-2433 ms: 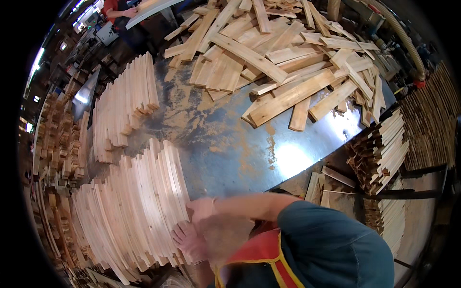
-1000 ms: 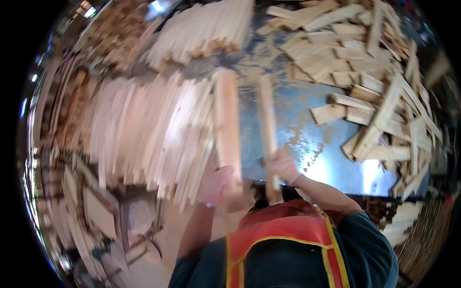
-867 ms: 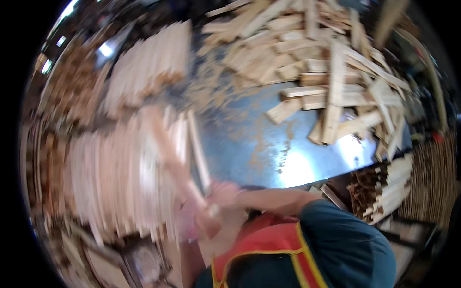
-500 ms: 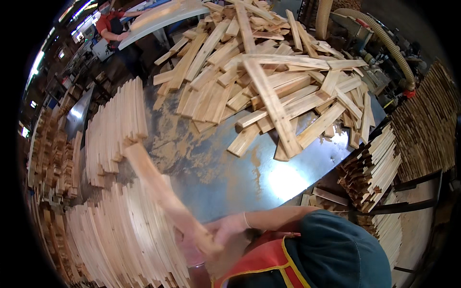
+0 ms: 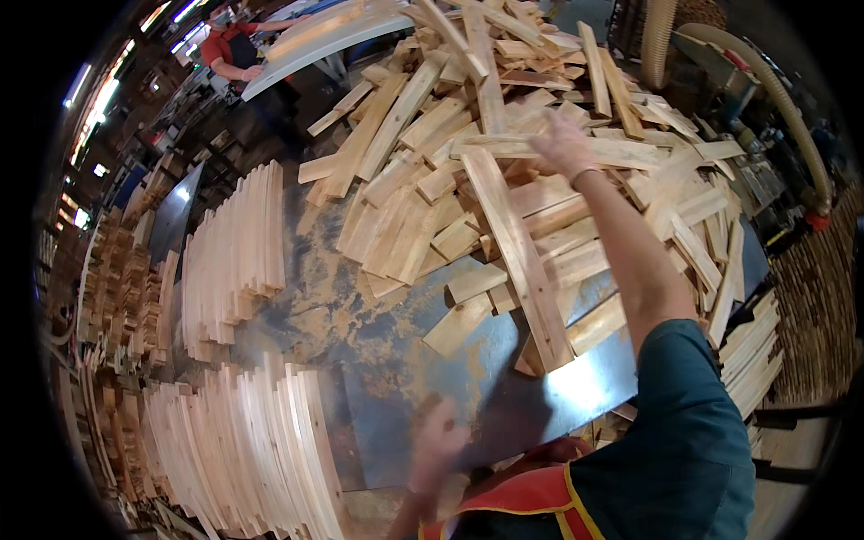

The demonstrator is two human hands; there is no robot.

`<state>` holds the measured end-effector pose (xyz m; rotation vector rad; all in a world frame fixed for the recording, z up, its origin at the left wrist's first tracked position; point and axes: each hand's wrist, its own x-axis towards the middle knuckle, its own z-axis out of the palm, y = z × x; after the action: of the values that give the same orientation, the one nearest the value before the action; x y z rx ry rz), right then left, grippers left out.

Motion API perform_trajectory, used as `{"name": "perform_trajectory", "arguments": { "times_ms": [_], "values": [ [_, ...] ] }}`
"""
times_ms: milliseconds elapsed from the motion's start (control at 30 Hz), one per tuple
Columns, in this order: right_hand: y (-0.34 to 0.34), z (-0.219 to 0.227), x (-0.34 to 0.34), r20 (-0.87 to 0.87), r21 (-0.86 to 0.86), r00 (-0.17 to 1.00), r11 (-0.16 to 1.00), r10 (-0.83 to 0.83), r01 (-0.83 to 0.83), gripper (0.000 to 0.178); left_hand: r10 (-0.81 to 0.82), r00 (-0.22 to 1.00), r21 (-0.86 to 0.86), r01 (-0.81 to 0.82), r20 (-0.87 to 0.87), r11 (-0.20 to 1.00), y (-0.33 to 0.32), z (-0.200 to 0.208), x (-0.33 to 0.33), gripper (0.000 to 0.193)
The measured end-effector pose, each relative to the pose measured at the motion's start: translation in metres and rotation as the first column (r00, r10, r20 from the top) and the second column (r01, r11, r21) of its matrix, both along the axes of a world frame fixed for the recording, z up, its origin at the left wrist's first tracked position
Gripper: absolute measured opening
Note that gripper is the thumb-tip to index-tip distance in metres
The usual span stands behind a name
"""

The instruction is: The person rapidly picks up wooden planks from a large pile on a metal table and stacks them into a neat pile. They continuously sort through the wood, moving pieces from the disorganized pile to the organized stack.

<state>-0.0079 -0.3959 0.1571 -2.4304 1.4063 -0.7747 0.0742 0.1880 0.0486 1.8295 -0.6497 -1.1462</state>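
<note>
My right arm stretches forward over a heap of loose wooden boards [image 5: 396,234] on the metal table [image 5: 396,387]. My right hand [image 5: 567,148] is at the end of a pale board [image 5: 625,153] lying across the heap; its fingers look spread and not wrapped around it. A long knotty board [image 5: 522,256] slants toward me below that hand. Near the table's front edge is my left hand [image 5: 438,445], smeared by motion, with no board in it. Left of it stands a row of upright-edged slats [image 5: 243,441].
A second row of slats [image 5: 236,256] stands farther back on the left. Sawdust [image 5: 360,315] is scattered over the table. A person [image 5: 229,54] works at another table at the far left. At the right are a ribbed hose [image 5: 792,99] and a tall wood stack [image 5: 814,315].
The board that both hands held is no longer in them. My right hand has moved forward and right onto the heap; my left hand is now apart from it, near the front edge.
</note>
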Motion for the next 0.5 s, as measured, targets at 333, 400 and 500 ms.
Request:
{"name": "perform_trajectory", "arguments": {
  "times_ms": [333, 400, 500],
  "values": [
    [-0.053, -0.016, -0.067, -0.737, 0.191, 0.667, 0.980, 0.104, 0.059, 0.079, 0.104, 0.970, 0.062, -0.092, -0.222, 0.994, 0.004, -0.025, -0.018, 0.066],
    [-0.016, -0.037, -0.063, -0.572, 0.367, 0.769, 0.928, 0.284, -0.070, 0.075, 0.005, 0.993, 0.017, -0.003, -0.117, 1.000, 0.014, -0.057, -0.020, 0.064],
    [0.099, -0.045, -0.074, -0.209, 0.723, 0.895, 0.679, 0.394, -0.130, 0.079, -0.059, 0.997, 0.136, 0.066, -0.059, 0.988, -0.031, 0.000, -0.020, 0.065]
  ]
}}
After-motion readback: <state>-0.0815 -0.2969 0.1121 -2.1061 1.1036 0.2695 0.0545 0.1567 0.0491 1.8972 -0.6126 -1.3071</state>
